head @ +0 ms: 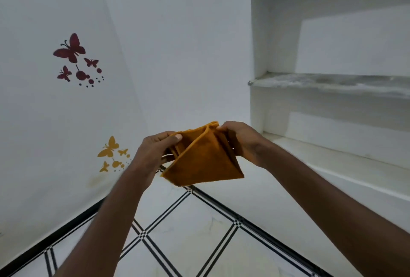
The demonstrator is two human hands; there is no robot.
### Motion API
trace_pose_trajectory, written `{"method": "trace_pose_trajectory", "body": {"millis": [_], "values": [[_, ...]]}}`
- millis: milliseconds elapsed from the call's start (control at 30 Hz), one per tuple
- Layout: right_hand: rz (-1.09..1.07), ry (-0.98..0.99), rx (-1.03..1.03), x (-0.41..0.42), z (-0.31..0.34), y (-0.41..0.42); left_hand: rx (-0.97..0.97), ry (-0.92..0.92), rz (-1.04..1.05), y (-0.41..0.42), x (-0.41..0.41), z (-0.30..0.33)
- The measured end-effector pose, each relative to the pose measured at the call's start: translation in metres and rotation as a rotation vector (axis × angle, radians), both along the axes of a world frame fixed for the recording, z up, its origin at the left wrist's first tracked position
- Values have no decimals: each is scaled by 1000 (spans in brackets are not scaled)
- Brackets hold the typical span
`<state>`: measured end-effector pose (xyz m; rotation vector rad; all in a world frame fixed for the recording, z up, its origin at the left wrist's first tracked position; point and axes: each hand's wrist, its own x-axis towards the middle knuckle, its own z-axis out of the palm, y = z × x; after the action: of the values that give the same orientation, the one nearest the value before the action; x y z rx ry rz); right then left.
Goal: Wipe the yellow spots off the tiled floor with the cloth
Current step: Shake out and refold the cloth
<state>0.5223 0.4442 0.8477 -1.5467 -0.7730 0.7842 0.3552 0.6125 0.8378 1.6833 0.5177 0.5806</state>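
Observation:
An orange-yellow cloth (203, 161), folded over, hangs in the air between both hands at the middle of the head view. My left hand (153, 150) pinches its left top edge with thumb on top. My right hand (241, 141) grips the right top corner with curled fingers. Below lies the white tiled floor (184, 239) with black striped lines crossing in diamonds. No yellow spots show on the visible floor; the cloth and my arms hide part of it.
White built-in shelves (332, 85) rise on the right, with a low ledge (355, 165) near the floor. The left wall carries dark red butterfly stickers (71, 48) and yellow butterfly stickers (111, 150). A black skirting line (55, 234) runs along the wall's foot.

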Motion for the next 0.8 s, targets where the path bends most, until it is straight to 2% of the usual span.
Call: {"method": "trace_pose_trajectory", "body": {"millis": [133,300,367,467,567,633,733,800], "values": [[-79,16,5,8,15,-37,100,4,48,-38,9,16],[-96,-120,35,11,30,-63,213,-27,75,-76,9,37],[-88,-125,85,9,42,-72,160,-129,62,-88,6,48],[-63,-171,194,7,58,-80,-65,-232,-20,-96,-1,55],[32,-313,265,1,72,-83,-136,-110,-137,-104,-8,48],[101,-350,273,-7,79,-87,-110,-33,-226,-110,-13,43],[104,-257,308,-15,84,-92,-68,88,-331,-122,-16,39],[56,-123,312,-20,86,-93,-114,88,-371,-130,-15,32]]}}
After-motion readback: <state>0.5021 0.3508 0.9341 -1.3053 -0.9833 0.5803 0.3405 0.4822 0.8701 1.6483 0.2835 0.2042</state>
